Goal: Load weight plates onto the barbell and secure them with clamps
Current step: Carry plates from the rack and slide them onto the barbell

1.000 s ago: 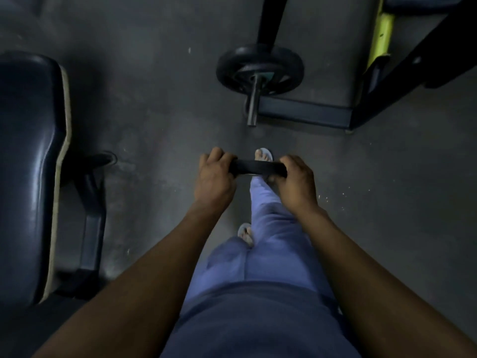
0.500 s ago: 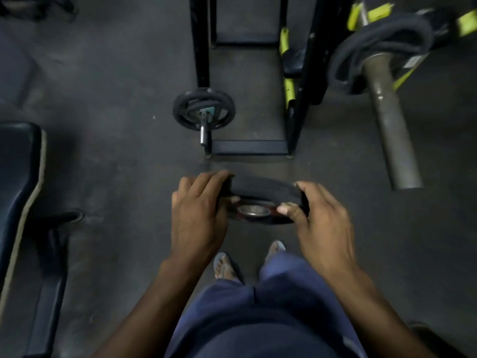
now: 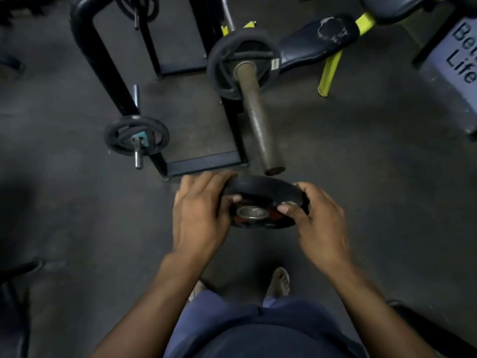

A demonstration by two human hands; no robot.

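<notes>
I hold a small black weight plate (image 3: 260, 187) with a red centre and a steel-ringed hole, tilted toward me. My left hand (image 3: 198, 218) grips its left rim and my right hand (image 3: 320, 223) grips its right rim. The free end of the barbell sleeve (image 3: 258, 117) points at me and ends just above the plate's top edge, apart from it. One larger black plate (image 3: 224, 63) sits at the far end of that sleeve. No clamp is visible.
A black plate rack (image 3: 103, 71) stands at the left with a plate (image 3: 116, 138) on a low peg. A worn bench pad (image 3: 317, 40) on yellow legs lies behind the barbell. A lettered panel (image 3: 456, 65) stands at far right. My feet are below the plate.
The view has swung up and forward toward the barbell. The held plate has come up close to the sleeve's end, and its face has tilted further toward me. Both hands keep their grip.
</notes>
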